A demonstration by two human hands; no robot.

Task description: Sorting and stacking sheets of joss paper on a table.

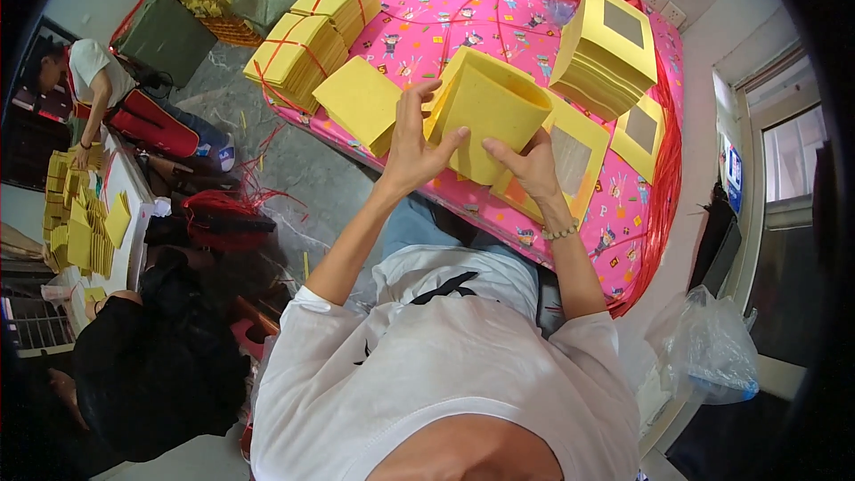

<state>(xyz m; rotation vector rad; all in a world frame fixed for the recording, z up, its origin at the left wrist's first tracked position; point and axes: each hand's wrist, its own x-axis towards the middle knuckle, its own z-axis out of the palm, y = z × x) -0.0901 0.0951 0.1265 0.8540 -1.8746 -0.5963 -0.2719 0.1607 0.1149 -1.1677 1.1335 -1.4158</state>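
Both my hands hold a curled wad of yellow paper sheets (494, 116), bent round so that a gap shows at its top. My left hand (419, 138) grips its left side, thumb on the front face. The right side is in my right hand (532, 167), its thumb also pressed on the front and its fingers partly hidden behind. Beneath my right hand lies a yellow sheet with a grey square (568, 158). To the left of my left hand is a loose yellow paper stack (358, 98).
Bundles tied with red string (298, 53) stand at the table's left. A tall yellow stack (601, 58) stands right, beside hanging red strands (666, 214). Pink patterned cloth (427, 22) covers the table. Two people work at a left-hand table (129, 196); a plastic bag (712, 347) hangs lower right.
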